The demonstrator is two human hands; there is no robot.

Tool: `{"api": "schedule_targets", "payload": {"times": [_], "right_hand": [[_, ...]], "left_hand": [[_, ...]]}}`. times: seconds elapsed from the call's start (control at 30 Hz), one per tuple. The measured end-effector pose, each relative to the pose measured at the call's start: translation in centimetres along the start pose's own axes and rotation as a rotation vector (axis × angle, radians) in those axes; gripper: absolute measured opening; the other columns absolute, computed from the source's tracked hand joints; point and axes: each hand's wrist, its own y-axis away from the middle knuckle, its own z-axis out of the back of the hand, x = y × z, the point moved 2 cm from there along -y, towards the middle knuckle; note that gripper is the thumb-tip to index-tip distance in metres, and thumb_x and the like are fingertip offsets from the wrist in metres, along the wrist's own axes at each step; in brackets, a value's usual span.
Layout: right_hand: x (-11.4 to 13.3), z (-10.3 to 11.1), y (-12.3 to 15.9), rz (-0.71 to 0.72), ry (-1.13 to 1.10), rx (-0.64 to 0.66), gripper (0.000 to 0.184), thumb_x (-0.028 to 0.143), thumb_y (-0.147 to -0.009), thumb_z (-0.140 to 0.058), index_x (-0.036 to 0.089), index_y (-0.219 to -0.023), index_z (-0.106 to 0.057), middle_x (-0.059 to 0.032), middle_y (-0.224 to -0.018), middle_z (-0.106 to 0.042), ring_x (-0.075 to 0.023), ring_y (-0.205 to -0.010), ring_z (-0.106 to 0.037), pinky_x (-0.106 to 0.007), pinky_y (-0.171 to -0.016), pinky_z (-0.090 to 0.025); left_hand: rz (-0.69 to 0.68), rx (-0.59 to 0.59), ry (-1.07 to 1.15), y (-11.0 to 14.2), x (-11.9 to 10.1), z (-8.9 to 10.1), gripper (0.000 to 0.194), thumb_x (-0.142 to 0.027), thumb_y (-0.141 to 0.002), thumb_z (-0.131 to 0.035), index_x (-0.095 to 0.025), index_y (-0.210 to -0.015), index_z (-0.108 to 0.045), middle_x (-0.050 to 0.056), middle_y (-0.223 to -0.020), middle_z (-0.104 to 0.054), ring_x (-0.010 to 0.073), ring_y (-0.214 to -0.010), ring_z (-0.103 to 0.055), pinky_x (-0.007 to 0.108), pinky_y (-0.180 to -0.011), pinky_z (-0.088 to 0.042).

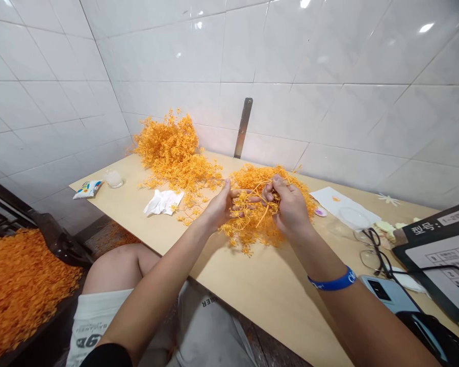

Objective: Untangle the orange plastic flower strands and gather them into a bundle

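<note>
Both my hands hold a tangled bunch of orange plastic flower sprigs (252,216) just above the light wooden table (252,285). My left hand (220,206) grips the bunch from the left. My right hand (288,204), with a blue wristband, pinches stems at the top right. Behind the bunch lies a pile of the same orange sprigs (248,178). A larger heap of orange sprigs (172,148) rests against the tiled wall at the far left of the table.
A crumpled white tissue (162,202), a small snack packet (87,189) and a clear cup (113,178) lie at the left. White paper (340,204), glasses (373,250), a phone (386,294) and a dark board (443,255) sit at the right. A bin of orange pieces (19,285) stands at the lower left.
</note>
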Motion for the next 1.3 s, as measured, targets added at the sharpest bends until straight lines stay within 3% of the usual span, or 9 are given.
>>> {"api": "schedule_targets", "payload": {"times": [0.13,0.27,0.4,0.6,0.77,0.87,1.03,1.2,1.3], "right_hand": [[0.0,0.3,-0.2,0.045,0.087,-0.055,0.049,0.065,-0.076,-0.065,0.02,-0.059,-0.052,0.003,-0.053,-0.042,-0.0111,-0.051,-0.042,-0.026,-0.053,-0.039],[-0.2,0.3,-0.1,0.042,0.132,-0.083,0.052,0.066,-0.077,-0.063,0.02,-0.057,-0.051,0.0013,-0.053,-0.045,-0.0112,-0.052,-0.042,-0.026,-0.053,-0.038],[-0.3,-0.6,0.6,-0.095,0.19,0.154,0.064,0.081,-0.07,-0.057,0.019,-0.057,-0.05,0.0004,-0.055,-0.047,-0.0102,-0.05,-0.041,-0.025,-0.048,-0.033],[0.3,-1.3,1.5,-0.041,0.466,0.568,0.079,0.091,-0.061,-0.05,0.015,-0.078,-0.064,-0.0035,-0.069,-0.058,-0.0156,-0.064,-0.052,-0.027,-0.058,-0.039],[0.8,-1.6,2.4,0.022,0.673,0.679,0.076,0.07,-0.054,-0.077,0.017,-0.108,-0.067,-0.0117,-0.105,-0.068,-0.0316,-0.099,-0.062,-0.038,-0.08,-0.048],[0.8,-2.4,3.2,0.055,0.827,0.731,0.076,0.053,-0.051,-0.086,0.018,-0.113,-0.062,-0.0127,-0.112,-0.065,-0.0326,-0.102,-0.059,-0.04,-0.083,-0.047],[0.6,-3.3,3.8,0.05,0.813,0.553,0.035,0.047,-0.071,-0.073,0.018,-0.083,-0.056,-0.0039,-0.081,-0.062,-0.0187,-0.072,-0.054,-0.029,-0.065,-0.04],[-1.0,-4.7,5.4,-0.082,0.581,0.775,0.029,0.038,-0.088,-0.054,0.018,-0.066,-0.048,0.0011,-0.065,-0.05,-0.0122,-0.06,-0.045,-0.025,-0.057,-0.034],[-3.3,-5.7,7.2,-0.208,0.429,0.76,0.031,0.036,-0.087,-0.054,0.019,-0.062,-0.043,0.0038,-0.059,-0.041,-0.01,-0.054,-0.037,-0.024,-0.052,-0.029]], "left_hand": [[-0.029,0.041,-0.049,1.1,-0.4,-0.4,0.051,-0.065,-0.082,-0.056,-0.016,-0.09,-0.069,0.009,-0.078,-0.071,0.0167,-0.067,-0.066,0.024,-0.058,-0.05],[-0.17,-0.153,-0.266,2.0,-1.2,-0.5,0.034,-0.048,-0.081,-0.068,-0.015,-0.078,-0.066,0.0,-0.059,-0.058,0.0103,-0.052,-0.052,0.021,-0.051,-0.04],[-0.363,-0.319,-0.402,2.3,-1.6,-0.6,0.032,-0.043,-0.084,-0.065,-0.014,-0.07,-0.061,-0.003,-0.056,-0.049,0.0073,-0.049,-0.04,0.022,-0.048,-0.03],[-0.518,-0.321,-0.399,1.7,-1.2,-0.8,0.034,-0.045,-0.088,-0.058,-0.015,-0.073,-0.06,-0.003,-0.059,-0.05,0.009,-0.055,-0.046,0.022,-0.055,-0.036],[-0.558,-0.45,-0.394,1.4,-1.7,-0.6,0.038,-0.049,-0.088,-0.057,-0.016,-0.068,-0.057,-0.005,-0.055,-0.044,0.0083,-0.051,-0.041,0.022,-0.053,-0.033],[-0.567,-0.559,-0.37,1.4,-1.8,-0.5,0.043,-0.054,-0.085,-0.058,-0.016,-0.064,-0.056,-0.005,-0.052,-0.041,0.0089,-0.052,-0.04,0.023,-0.054,-0.034],[-0.43,-0.402,-0.183,2.2,-0.6,-0.6,0.052,-0.067,-0.082,-0.052,-0.017,-0.067,-0.054,-0.005,-0.053,-0.043,0.0089,-0.049,-0.041,0.023,-0.051,-0.035],[-0.458,-0.326,-0.396,5.4,0.3,1.5,0.058,-0.072,-0.078,-0.053,-0.017,-0.058,-0.05,-0.003,-0.054,-0.044,0.0089,-0.052,-0.04,0.022,-0.052,-0.034],[-0.386,-0.342,-0.578,6.8,0.9,3.7,0.057,-0.068,-0.079,-0.054,-0.017,-0.054,-0.049,-0.004,-0.05,-0.042,0.0097,-0.051,-0.039,0.023,-0.052,-0.033]]}}
